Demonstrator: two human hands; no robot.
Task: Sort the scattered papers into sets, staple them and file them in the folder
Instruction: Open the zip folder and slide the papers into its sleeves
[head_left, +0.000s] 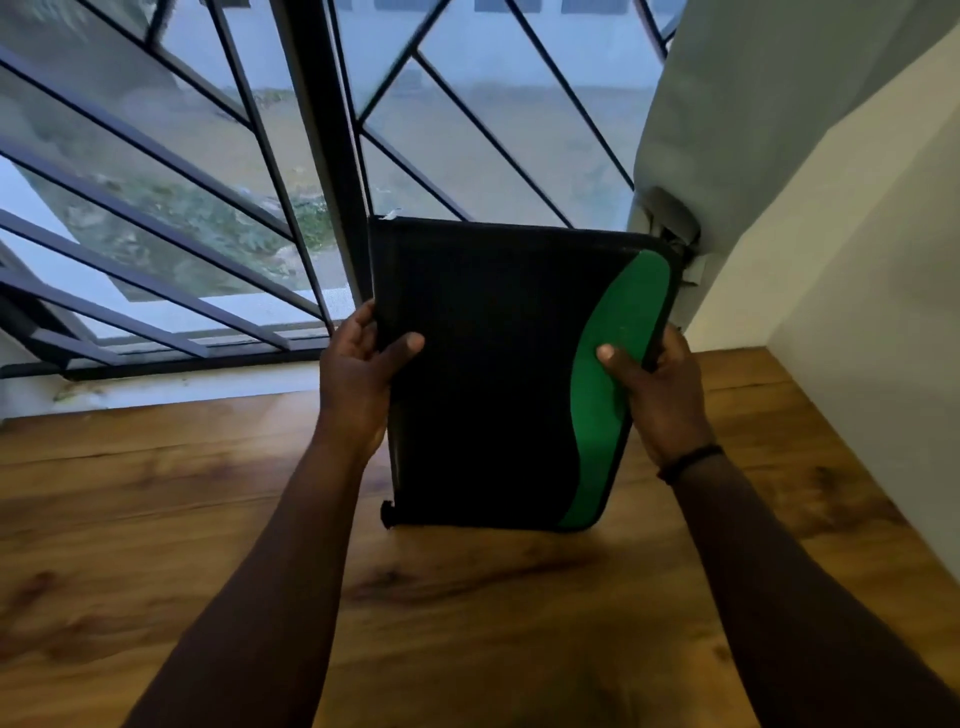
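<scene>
I observed closed black-green folder (498, 374) held upright above wooden table (156, 519); left hand (358, 379) and right hand (660, 395) each grasped one side edge.

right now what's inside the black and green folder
Cannot be seen: the folder is closed, held upright over the wooden table by the left hand and right hand gripping its side edges. No papers show anywhere.
</scene>
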